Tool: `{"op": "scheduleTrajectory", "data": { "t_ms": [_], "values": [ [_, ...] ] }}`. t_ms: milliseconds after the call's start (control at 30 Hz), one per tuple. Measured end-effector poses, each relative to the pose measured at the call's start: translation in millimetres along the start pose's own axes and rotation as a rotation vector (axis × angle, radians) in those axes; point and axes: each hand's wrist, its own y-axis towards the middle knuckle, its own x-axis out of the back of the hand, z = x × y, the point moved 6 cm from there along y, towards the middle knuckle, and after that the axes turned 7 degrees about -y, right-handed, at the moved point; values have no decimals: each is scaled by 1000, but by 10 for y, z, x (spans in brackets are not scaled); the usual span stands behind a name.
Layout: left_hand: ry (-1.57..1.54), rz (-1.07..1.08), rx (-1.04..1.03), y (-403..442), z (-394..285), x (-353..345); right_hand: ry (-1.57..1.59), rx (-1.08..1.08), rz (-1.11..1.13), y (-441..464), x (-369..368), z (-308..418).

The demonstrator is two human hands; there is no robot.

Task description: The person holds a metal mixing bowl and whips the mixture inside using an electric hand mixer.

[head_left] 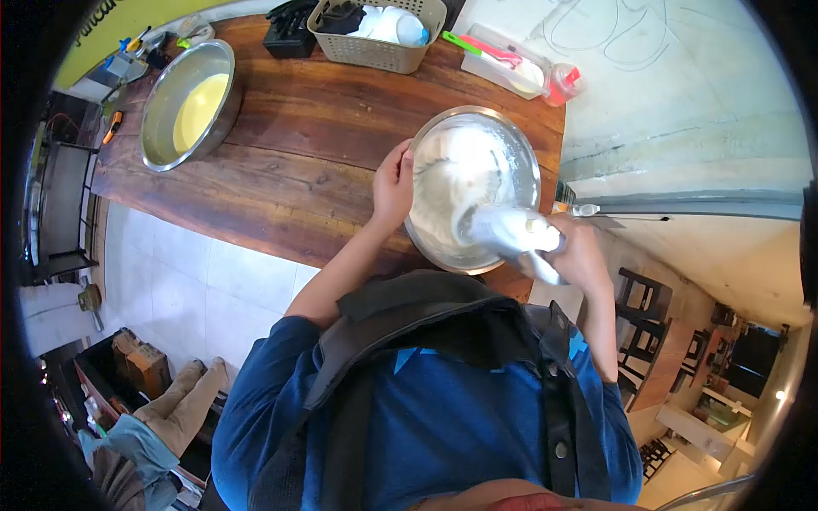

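Observation:
A wide stainless steel mixing bowl (534, 162) stands on the wooden table in front of me, with a white, fluffy mixture (443, 192) inside. My left hand (392, 189) grips the bowl's rim on its left side, fingers wrapped over the edge. In my right hand (581, 254) is a white electric hand mixer (511, 230), held over the bowl's near right part. Motion blurs the mixer, and its beaters reach down into the mixture, where they are mostly hidden. Ripples mark the mixture's surface around them.
Another steel bowl (159, 119) with pale yellow batter stands at the table's left end. Along the back are a beige basket (375, 53) and a clear container (520, 83) with spatulas, beside a red jar (562, 83). A wall borders the right. Another person (153, 443) is at lower left.

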Motion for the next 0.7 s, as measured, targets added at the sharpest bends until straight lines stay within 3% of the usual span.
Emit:
{"op": "scheduleTrajectory", "data": {
  "t_ms": [100,233,300,367,467,533,567,633,700],
  "values": [
    [-139,7,32,-106,98,-136,144,23,18,48,-139,69],
    [-154,-63,53,-325,157,-208,441,-214,-203,260,-375,-47],
    [-69,-103,46,-397,108,-182,311,-183,-402,320,-290,15],
    [-77,-97,44,-413,139,-160,288,-183,-401,298,-229,65],
    [-45,-108,21,-396,136,-108,454,-189,-283,180,-243,71],
    [-111,-84,52,-278,162,-67,325,-9,-217,96,-211,154],
    [-112,-84,53,-215,164,-28,324,-11,-216,40,-156,134],
    [4,-50,45,-77,99,45,181,-65,0,-51,-144,50],
    [-6,-27,12,27,41,114,189,-128,26,-72,-92,-177]
  ]
}}
